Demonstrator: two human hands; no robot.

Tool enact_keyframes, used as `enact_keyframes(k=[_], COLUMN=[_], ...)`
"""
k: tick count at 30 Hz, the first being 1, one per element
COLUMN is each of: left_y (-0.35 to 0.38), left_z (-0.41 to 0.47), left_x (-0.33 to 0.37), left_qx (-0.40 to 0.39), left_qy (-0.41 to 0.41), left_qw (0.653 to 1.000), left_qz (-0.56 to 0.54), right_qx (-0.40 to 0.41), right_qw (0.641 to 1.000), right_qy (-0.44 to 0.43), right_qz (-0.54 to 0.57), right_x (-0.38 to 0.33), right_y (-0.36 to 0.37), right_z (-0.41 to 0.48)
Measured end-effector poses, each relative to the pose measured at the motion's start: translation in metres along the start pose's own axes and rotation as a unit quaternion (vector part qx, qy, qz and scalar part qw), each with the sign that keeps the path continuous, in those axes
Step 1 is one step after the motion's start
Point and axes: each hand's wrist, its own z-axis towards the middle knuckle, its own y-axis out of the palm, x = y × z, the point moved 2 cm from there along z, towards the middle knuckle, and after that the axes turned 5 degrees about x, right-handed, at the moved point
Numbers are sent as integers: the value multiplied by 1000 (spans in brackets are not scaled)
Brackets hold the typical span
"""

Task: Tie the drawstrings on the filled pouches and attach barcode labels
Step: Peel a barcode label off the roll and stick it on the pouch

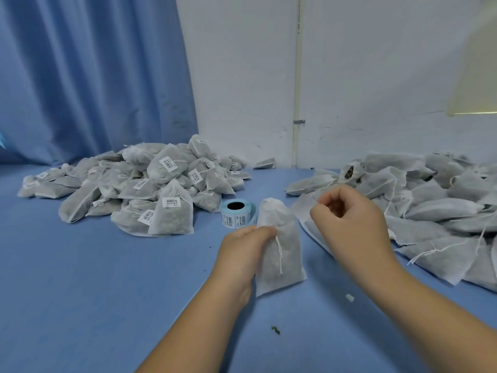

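Observation:
A filled white mesh pouch stands upright at the centre of the blue table, its neck gathered. My left hand grips the pouch at its left side, just below the neck. One white drawstring end hangs down the pouch's front. My right hand is raised to the right of the pouch with curled fingers, pinching what looks like a thin string; the string itself is hard to make out. A roll of barcode labels with a blue core stands just behind the pouch.
A heap of labelled, tied pouches lies at the back left. A pile of unlabelled pouches with loose strings fills the right side. A blue curtain and a white wall stand behind. Small scraps lie on the table in front.

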Motion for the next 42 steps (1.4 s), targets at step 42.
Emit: enact_keyframes(k=[42], left_y=[4], left_z=[-12], left_x=[11], left_qx=[-117], left_qy=[35], left_qw=[992], left_qz=[-30], right_qx=[-190], right_qw=[911], right_qy=[-278], right_qz=[-237], right_x=[5], right_y=[14], right_z=[-26])
